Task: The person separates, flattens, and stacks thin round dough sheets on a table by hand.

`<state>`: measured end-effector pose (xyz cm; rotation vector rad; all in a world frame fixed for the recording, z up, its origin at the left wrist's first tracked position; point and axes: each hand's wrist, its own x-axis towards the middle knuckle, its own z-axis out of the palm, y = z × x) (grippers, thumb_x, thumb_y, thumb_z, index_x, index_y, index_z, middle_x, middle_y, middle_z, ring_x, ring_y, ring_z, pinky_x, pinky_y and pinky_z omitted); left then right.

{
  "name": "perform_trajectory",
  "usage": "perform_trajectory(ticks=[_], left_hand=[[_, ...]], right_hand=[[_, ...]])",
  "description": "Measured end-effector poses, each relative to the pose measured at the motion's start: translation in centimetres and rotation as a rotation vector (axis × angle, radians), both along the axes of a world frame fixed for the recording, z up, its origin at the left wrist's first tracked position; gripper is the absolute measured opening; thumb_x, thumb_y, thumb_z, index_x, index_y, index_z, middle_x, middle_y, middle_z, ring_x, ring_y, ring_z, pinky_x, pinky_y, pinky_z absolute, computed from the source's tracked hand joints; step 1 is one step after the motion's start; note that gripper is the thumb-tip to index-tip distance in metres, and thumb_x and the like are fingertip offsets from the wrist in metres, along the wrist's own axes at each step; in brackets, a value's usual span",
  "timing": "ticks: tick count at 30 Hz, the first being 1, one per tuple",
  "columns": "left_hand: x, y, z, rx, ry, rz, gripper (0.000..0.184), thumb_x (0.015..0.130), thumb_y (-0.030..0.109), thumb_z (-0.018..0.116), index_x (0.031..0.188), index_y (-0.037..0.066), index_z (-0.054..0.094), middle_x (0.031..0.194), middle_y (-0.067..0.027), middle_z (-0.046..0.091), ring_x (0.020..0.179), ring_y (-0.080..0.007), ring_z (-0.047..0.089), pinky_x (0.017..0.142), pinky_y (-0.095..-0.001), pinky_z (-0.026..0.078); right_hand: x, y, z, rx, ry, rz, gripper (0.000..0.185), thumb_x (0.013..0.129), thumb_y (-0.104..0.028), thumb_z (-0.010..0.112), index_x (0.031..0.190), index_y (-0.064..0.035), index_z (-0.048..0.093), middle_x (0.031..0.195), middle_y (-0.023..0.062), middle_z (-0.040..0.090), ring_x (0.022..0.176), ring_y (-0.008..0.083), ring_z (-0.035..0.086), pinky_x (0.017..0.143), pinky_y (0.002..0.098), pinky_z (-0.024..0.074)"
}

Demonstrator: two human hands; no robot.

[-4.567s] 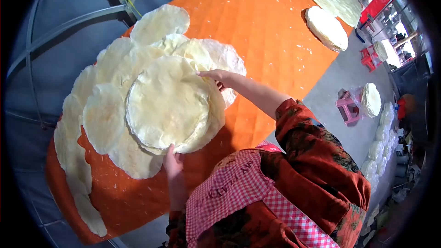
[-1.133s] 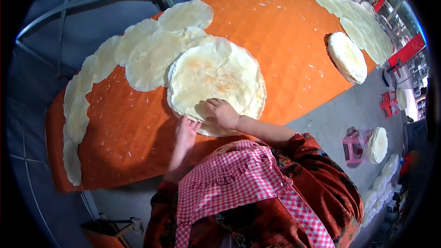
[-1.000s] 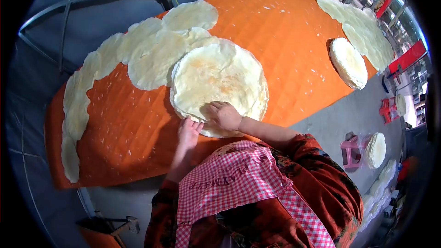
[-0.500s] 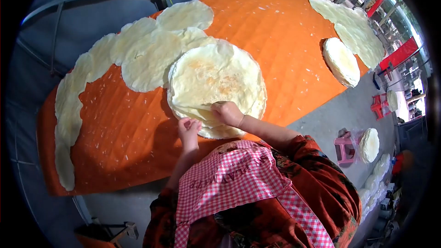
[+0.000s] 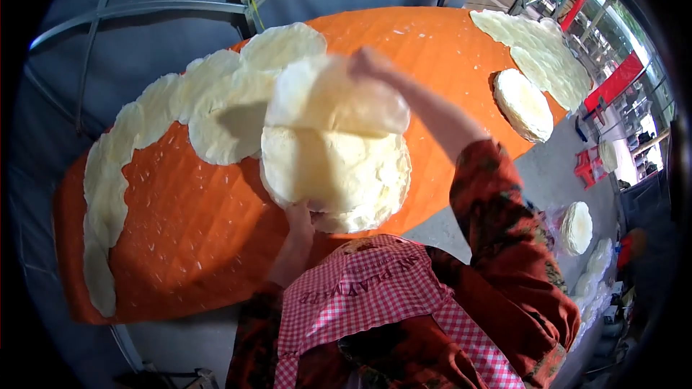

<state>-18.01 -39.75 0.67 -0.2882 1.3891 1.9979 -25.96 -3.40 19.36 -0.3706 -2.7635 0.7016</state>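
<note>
A stack of thin round pale sheets (image 5: 360,187) lies near the front edge of the orange surface. My right hand (image 5: 369,65), blurred by motion, is raised at the far side of the stack, closed on the edge of a lifted sheet (image 5: 339,97). That sheet hangs translucent and blurred over the back half of the stack. At the stack's near left edge is my left hand (image 5: 300,217), its fingers closed at the rim; what they hold, if anything, is hidden.
Overlapping sheets (image 5: 155,112) run along the left and back of the orange surface (image 5: 194,245). Another stack (image 5: 523,104) and more sheets (image 5: 548,57) lie at the right. Beyond are a wrapped stack (image 5: 577,227), a red stool (image 5: 592,167) and metal bars (image 5: 166,7).
My right hand has moved from the stack's near edge to beyond its far side, lifting a sheet. My left hand stays at the near left rim. The whole view has shifted slightly.
</note>
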Motion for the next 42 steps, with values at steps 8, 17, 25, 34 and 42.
perform_trajectory(ticks=[8,17,25,34,42], left_hand=[[-0.4,0.4,-0.4,-0.070,-0.148,0.043,0.045,0.090,0.015,0.053,0.127,-0.005,0.038,0.116,-0.0210,0.050,0.094,-0.0317,0.061,0.067,-0.0391,0.060],[0.1,-0.2,0.9,0.132,-0.112,0.002,0.024,0.092,0.014,0.052,0.112,0.001,0.047,0.109,-0.0140,0.057,0.087,-0.0265,0.063,0.060,-0.0337,0.058],[0.3,0.6,0.1,0.134,-0.126,0.040,0.027,0.091,0.006,0.046,0.118,0.003,0.041,0.111,-0.0156,0.053,0.092,-0.0280,0.061,0.074,-0.0429,0.058],[-0.1,-0.1,5.8,0.360,-0.032,-0.134,0.031,0.093,0.025,0.053,0.113,0.001,0.048,0.110,-0.0161,0.057,0.101,-0.0277,0.060,0.087,-0.0396,0.052],[-1.2,-6.0,2.8,-0.063,0.091,0.292,0.018,0.091,0.012,0.058,0.106,0.008,0.048,0.098,-0.0026,0.053,0.088,-0.0149,0.056,0.080,-0.0309,0.050]], right_hand=[[0.8,-2.3,18.1,0.511,0.239,0.124,0.021,0.072,-0.024,0.061,0.082,-0.0081,0.068,0.079,0.0165,0.066,0.077,0.0363,0.063,0.068,0.0432,0.0517],[14.1,-16.7,-13.0,0.426,0.093,0.304,0.006,0.073,-0.011,0.054,0.075,-0.0085,0.060,0.073,0.0082,0.060,0.070,0.0256,0.062,0.059,0.0377,0.0506],[14.4,-20.9,-11.8,0.406,0.075,0.260,0.011,0.073,-0.019,0.059,0.076,-0.0084,0.060,0.083,0.0056,0.060,0.081,0.0246,0.059,0.065,0.0388,0.0497],[13.8,-15.2,-15.7,0.159,-0.004,0.212,0.025,0.076,-0.023,0.064,0.099,-0.0146,0.069,0.085,0.0102,0.067,0.076,0.0289,0.065,0.067,0.0391,0.0524],[11.4,-15.5,3.2,0.429,0.315,0.213,0.024,0.070,0.000,0.053,0.086,-0.0089,0.069,0.082,0.0112,0.067,0.072,0.0311,0.064,0.059,0.0401,0.0499]])
